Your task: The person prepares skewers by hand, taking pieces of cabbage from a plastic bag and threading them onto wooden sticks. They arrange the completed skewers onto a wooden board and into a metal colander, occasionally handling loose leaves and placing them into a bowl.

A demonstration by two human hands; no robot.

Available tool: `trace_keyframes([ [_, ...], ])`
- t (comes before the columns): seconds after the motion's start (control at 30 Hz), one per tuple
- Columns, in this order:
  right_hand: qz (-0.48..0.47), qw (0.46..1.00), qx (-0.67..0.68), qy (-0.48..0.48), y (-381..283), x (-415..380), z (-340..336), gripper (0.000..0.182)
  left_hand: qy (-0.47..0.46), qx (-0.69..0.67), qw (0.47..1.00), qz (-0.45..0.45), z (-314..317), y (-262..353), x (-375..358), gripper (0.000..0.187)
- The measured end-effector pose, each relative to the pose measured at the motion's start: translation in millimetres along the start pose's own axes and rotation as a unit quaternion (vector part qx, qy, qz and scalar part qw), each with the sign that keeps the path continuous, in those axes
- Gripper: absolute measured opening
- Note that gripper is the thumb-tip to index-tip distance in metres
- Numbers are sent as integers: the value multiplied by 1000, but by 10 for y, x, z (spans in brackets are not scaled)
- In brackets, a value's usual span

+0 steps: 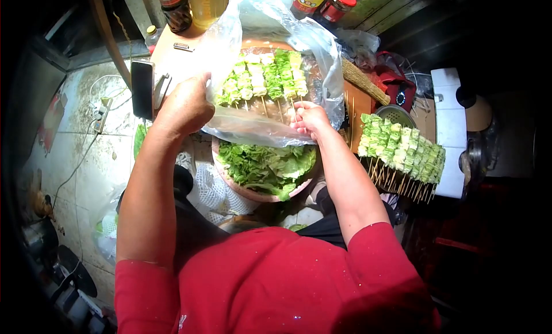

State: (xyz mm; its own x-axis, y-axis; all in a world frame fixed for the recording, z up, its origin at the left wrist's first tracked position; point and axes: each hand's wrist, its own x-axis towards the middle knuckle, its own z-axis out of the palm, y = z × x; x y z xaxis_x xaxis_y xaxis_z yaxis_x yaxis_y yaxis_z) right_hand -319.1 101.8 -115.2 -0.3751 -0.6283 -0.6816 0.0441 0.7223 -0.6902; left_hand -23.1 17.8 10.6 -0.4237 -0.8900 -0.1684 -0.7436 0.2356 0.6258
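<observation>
Several skewers of folded green leaves [257, 76] lie side by side in an open clear plastic bag [253, 126], sticks pointing toward me. At the bag's left edge, my left hand [187, 104] is closed on the plastic. My right hand [310, 118] is at the lower right of the bag, its fingers closed around the stick end of the rightmost skewer. Below the bag stands a round pink-rimmed basin [244, 191] full of loose green leaves [264, 164]. To the right, a large stack of leaf skewers [402, 147] rests with its sticks hanging toward me.
A phone [142, 89] stands left of my left hand. Bottles [207, 6] and a red-lidded jar [338, 3] are at the back. Beyond my right hand are a brown rough stick [365, 81], a metal colander [395, 115] and a white foam box [449, 133].
</observation>
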Motion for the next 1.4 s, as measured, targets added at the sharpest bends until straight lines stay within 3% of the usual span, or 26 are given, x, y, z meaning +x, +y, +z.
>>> trace_keyframes([
  [0.13, 27, 989, -142, 31, -97, 80, 24, 23, 6, 7, 1000, 11, 22, 5, -1, 52],
  [0.2, -17, 963, -266, 39, -49, 229, -21, 22, -4, -4, 1000, -4, -24, 45, -11, 52],
  [0.23, -16, 963, -266, 38, -12, 312, -51, 22, -13, -15, 1000, -17, -42, 60, -9, 52],
  [0.3, -77, 917, -389, 38, 64, 422, -106, 22, -10, -14, 1000, 0, -29, -9, 14, 54],
  [0.37, -60, 908, -412, 41, -144, 96, -48, 30, -10, -13, 1000, 22, -36, -65, 22, 57],
  [0.43, -42, 900, -431, 45, -306, -284, 19, 37, -44, -104, 993, -21, -83, -76, 19, 62],
  [0.5, -182, 845, -490, 113, -343, -558, 53, 42, -78, -130, 987, -53, -204, 9, -40, 70],
  [0.57, -175, 848, -494, 79, -371, -726, 27, 44, -99, -160, 980, -61, -251, -25, -59, 72],
  [0.67, -275, 825, -493, -33, -367, -1118, 35, 39, -109, -149, 981, -67, -309, -91, -79, 73],
  [0.8, -387, 786, -482, -29, -140, -1399, 30, 33, -121, -154, 978, -72, -390, -158, -165, 77],
  [0.93, -445, 784, -431, -30, -2, -1611, 26, 30, -120, -163, 975, -95, -468, -152, -230, 84],
  [1.1, -450, 785, -424, -35, -4, -1839, 1, 30, -92, -137, 981, -102, -503, -153, -249, 88],
  [1.2, -418, 811, -404, -72, -46, -1899, -6, 31, -61, -77, 993, -68, -446, -217, -194, 89],
  [1.27, -394, 815, -417, -85, -65, -1911, -5, 30, 76, -170, 983, -5, -388, -130, -182, 90],
  [1.3, -394, 815, -417, -85, -62, -1912, -3, 30, 76, -170, 983, -5, -377, -106, -167, 90],
  [1.33, -401, 809, -420, -84, -55, -1912, -1, 29, 208, 1, 973, 100, -369, -85, -145, 89],
  [1.37, -409, 804, -424, -83, -53, -1907, 3, 28, 328, 173, 907, 199, -355, -52, -124, 88],
  [1.4, -408, 804, -424, -84, -60, -1901, 9, 28, 333, 117, 903, 245, -319, 38, -114, 81],
])
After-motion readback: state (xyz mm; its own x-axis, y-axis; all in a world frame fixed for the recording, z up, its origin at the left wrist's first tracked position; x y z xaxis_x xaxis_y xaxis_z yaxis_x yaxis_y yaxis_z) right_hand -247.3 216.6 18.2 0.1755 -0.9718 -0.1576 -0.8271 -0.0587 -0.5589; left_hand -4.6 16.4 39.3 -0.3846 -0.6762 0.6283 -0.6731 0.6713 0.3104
